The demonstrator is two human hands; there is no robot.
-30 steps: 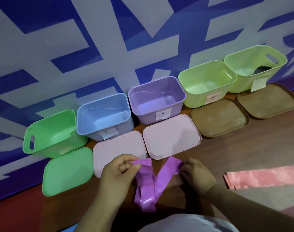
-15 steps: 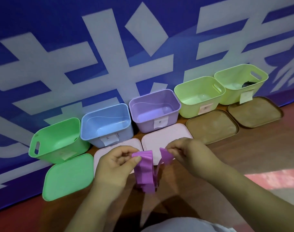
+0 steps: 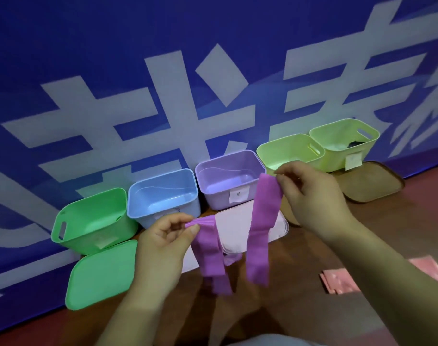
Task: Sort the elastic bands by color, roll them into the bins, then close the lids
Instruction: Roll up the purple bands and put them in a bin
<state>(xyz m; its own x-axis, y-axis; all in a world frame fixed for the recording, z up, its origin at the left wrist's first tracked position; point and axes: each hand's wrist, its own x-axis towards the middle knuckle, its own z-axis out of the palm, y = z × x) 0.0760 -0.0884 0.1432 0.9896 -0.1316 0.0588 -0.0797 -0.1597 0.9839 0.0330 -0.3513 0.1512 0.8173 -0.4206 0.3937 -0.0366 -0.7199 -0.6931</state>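
Note:
A purple elastic band (image 3: 259, 228) hangs in loose folds between my hands, above the pink lids. My left hand (image 3: 163, 243) pinches one bunched end of it at the lower left. My right hand (image 3: 310, 196) pinches the other end higher up, in front of the purple bin (image 3: 247, 161). Open bins stand in a row against the wall: green (image 3: 88, 221), blue (image 3: 160, 196), purple, and two yellow-green ones (image 3: 287, 148) (image 3: 345, 141). Something dark lies in the rightmost bin.
Lids lie flat in front of the bins: a green lid (image 3: 100, 273), a pink lid (image 3: 237, 231) and a brown lid (image 3: 370, 181). A pink band (image 3: 337, 280) lies on the wooden floor at the right. The blue and white wall stands right behind the bins.
My right hand has lifted its end of the purple band up and to the right, drawing the band apart. My left hand has kept its pinch and stayed low.

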